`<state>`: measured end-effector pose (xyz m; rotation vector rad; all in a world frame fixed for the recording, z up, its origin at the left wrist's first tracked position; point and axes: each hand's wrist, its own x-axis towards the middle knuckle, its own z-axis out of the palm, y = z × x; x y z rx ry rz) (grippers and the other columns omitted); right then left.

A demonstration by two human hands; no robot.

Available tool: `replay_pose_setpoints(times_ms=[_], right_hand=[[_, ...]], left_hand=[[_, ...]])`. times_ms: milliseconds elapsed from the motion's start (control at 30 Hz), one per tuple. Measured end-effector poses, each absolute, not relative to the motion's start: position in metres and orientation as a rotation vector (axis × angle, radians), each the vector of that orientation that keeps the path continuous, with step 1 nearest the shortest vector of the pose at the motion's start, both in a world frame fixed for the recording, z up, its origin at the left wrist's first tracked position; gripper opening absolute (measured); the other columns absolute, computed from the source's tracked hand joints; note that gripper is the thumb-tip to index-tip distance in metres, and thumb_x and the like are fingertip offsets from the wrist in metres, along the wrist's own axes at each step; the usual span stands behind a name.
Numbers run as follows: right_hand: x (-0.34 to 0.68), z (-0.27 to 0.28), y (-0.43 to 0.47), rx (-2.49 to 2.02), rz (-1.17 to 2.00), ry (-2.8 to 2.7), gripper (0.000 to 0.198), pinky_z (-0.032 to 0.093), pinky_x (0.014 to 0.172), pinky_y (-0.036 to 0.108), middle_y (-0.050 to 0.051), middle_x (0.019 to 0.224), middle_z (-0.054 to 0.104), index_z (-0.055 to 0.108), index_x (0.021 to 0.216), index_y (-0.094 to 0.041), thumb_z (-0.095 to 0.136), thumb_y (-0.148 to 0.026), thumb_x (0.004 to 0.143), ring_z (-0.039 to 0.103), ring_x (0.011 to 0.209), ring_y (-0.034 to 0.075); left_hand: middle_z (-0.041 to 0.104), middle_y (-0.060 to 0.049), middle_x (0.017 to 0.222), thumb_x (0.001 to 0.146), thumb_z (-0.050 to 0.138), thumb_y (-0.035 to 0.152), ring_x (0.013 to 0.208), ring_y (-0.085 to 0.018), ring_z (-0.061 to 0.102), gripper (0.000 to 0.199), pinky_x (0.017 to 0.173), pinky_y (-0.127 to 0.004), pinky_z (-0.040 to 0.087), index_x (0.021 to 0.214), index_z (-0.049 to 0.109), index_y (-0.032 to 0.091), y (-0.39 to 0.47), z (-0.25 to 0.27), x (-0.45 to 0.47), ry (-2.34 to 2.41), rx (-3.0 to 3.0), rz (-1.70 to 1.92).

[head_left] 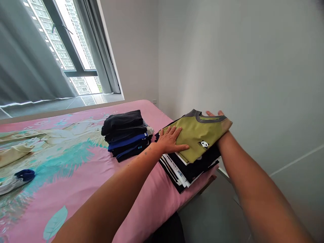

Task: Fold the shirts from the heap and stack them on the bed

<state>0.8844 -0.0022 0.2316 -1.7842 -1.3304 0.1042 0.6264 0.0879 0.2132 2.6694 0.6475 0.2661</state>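
Two hands on one garment | my left hand (170, 139) lies flat, fingers spread, on the folded olive-green T-shirt with grey collar (199, 133) | my right hand (215, 114) reaches under its far edge, grip hidden | shirt tops the stack of folded dark and white clothes (184, 168) at the edge of the pink printed bedsheet (76, 168), long axis running left hand to right | small panda logo (203, 144), lettering unreadable
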Motion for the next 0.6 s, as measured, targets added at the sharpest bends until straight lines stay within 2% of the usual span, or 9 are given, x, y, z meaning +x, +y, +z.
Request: replay_pose_setpoints(times_ms=[67, 100, 200, 300, 367, 467, 533, 600], right_hand=[[0.91, 0.241, -0.004, -1.712, 0.296, -1.026, 0.07, 0.049, 0.074, 0.038, 0.028, 0.13, 0.051, 0.044, 0.135, -0.008, 0.002, -0.047, 0.096, 0.064, 0.1, 0.021], [0.921, 0.249, -0.007, -1.666, 0.353, -0.833, 0.073, 0.048, 0.073, 0.037, 0.03, 0.134, 0.046, 0.044, 0.136, -0.007, -0.002, -0.047, 0.095, 0.064, 0.1, 0.02], [0.93, 0.279, -0.023, -1.57, 0.253, -0.54, 0.065, 0.045, 0.074, 0.032, 0.027, 0.139, 0.041, 0.044, 0.139, -0.013, 0.018, -0.05, 0.093, 0.06, 0.107, 0.017], [0.891, 0.306, -0.032, -1.555, 0.145, -0.876, 0.053, 0.043, 0.085, 0.032, 0.018, 0.131, 0.054, 0.053, 0.131, -0.018, 0.041, -0.048, 0.089, 0.055, 0.113, 0.017], [0.852, 0.312, -0.026, -1.586, 0.145, -1.232, 0.047, 0.041, 0.097, 0.038, 0.012, 0.131, 0.056, 0.058, 0.125, -0.02, 0.04, -0.049, 0.091, 0.051, 0.12, 0.019], [0.801, 0.289, 0.0, -1.72, 0.071, -1.635, 0.05, 0.024, 0.113, 0.049, 0.003, 0.142, 0.046, 0.052, 0.131, -0.027, 0.03, -0.053, 0.094, 0.034, 0.135, 0.024], [0.782, 0.259, 0.019, -1.879, 0.035, -1.778, 0.054, 0.013, 0.114, 0.059, 0.001, 0.147, 0.039, 0.045, 0.137, -0.031, 0.027, -0.056, 0.093, 0.022, 0.141, 0.028], [0.773, 0.226, 0.033, -1.993, 0.088, -1.9, 0.055, 0.009, 0.11, 0.066, 0.001, 0.149, 0.036, 0.042, 0.139, -0.032, 0.029, -0.057, 0.092, 0.019, 0.141, 0.033]], left_hand=[[0.013, -0.009, 0.158, 0.067, 0.048, 0.08, 0.145, -0.033, 0.003, 0.101, 0.111, -0.058, -0.005, 0.149, 0.017, 0.03, 0.09, 0.214, 0.626, 0.642, 2.661, 0.262], [0.013, -0.009, 0.158, 0.067, 0.049, 0.08, 0.145, -0.033, 0.003, 0.101, 0.111, -0.058, -0.006, 0.149, 0.017, 0.03, 0.091, 0.215, 0.626, 0.637, 2.656, 0.257], [0.012, -0.01, 0.158, 0.067, 0.051, 0.079, 0.145, -0.032, 0.003, 0.102, 0.111, -0.057, -0.007, 0.149, 0.017, 0.029, 0.09, 0.22, 0.621, 0.593, 2.654, 0.257], [0.011, -0.009, 0.158, 0.074, 0.049, 0.073, 0.145, -0.028, 0.003, 0.091, 0.114, -0.053, -0.005, 0.148, 0.023, 0.027, 0.082, 0.219, 0.606, 0.591, 2.658, 0.408], [0.016, -0.008, 0.157, 0.081, 0.047, 0.065, 0.145, -0.025, 0.006, 0.078, 0.115, -0.048, -0.002, 0.146, 0.03, 0.026, 0.071, 0.208, 0.585, 0.673, 2.615, 0.605], [0.027, -0.005, 0.154, 0.084, 0.05, 0.054, 0.144, -0.025, 0.013, 0.062, 0.116, -0.045, 0.002, 0.139, 0.044, 0.027, 0.056, 0.172, 0.531, 0.865, 2.462, 0.813], [0.035, -0.004, 0.15, 0.081, 0.054, 0.052, 0.144, -0.026, 0.016, 0.053, 0.116, -0.046, 0.002, 0.129, 0.055, 0.029, 0.051, 0.139, 0.477, 1.013, 2.32, 0.872], [0.04, -0.005, 0.148, 0.08, 0.056, 0.048, 0.143, -0.027, 0.019, 0.046, 0.116, -0.045, 0.002, 0.122, 0.061, 0.03, 0.051, 0.103, 0.408, 1.218, 2.226, 0.914]])
